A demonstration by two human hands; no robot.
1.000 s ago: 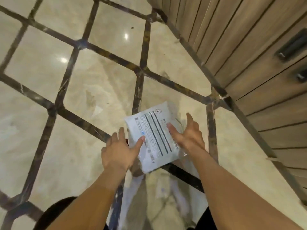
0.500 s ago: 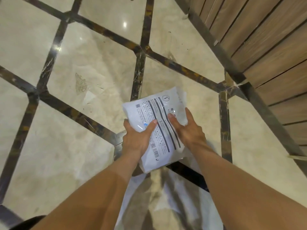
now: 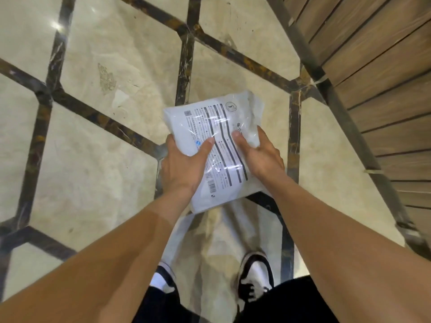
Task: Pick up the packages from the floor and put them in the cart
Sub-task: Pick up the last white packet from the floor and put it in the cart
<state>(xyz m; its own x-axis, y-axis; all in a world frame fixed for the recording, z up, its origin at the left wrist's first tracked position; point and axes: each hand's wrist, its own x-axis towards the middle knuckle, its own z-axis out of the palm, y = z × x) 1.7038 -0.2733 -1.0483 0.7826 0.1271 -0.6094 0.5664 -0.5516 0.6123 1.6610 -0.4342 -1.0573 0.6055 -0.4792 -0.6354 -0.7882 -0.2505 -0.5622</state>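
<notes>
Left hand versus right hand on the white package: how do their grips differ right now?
The left hand grips the package along its left edge, while the right hand grips its right edge. The left hand's thumb lies near a small blue mark on the label; the right hand's thumb lies near the dark printed stripes. Both have the thumb on top with fingers curled under, holding the package above the floor.

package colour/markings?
White plastic package with black stripes and small printed text, plus a barcode near its lower edge. Head view, the only one, shows it.
</notes>
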